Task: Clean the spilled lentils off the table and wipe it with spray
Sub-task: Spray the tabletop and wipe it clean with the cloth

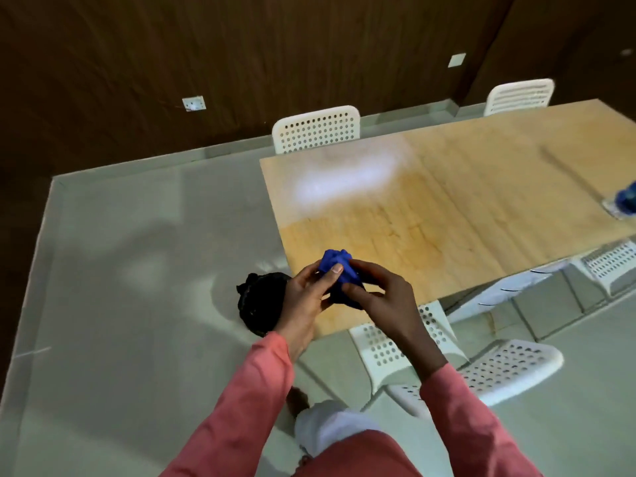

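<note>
At the near corner of the table, above its edge, the person holds a bunched blue cloth (336, 270) between both hands; going from the left, a black, crinkled bag-like mass (256, 299) sits on the smooth grey floor (137, 270) just behind the left hand (304, 297), partly hidden by it; the left hand grips the cloth from its left side, the fingers curled under and the thumb laid across the front of the soft, rumpled fabric; the right hand (382, 297) closes on the cloth from the right, its fingers bent round the darker, shadowed lower fold; so the cloth lies wadded between the two palms, its bright crumpled top rising above the fingers; both sleeves are a matte salmon pink.

Beyond the hands the table (447, 208) spreads as a flat rectangular slab of pale wood with fine grain lines, a darker, wetter-looking amber patch near the hands and a hazy white glare toward the far left corner; white plastic chairs with perforated backs stand round it, one (316, 129) at the far side and another (512, 368) just right of the right forearm; at the far right edge of the view a blue, blurred bottle-like object (627, 200) rests on the tabletop, well apart from the cloth; what it is cannot be told surely.
</note>
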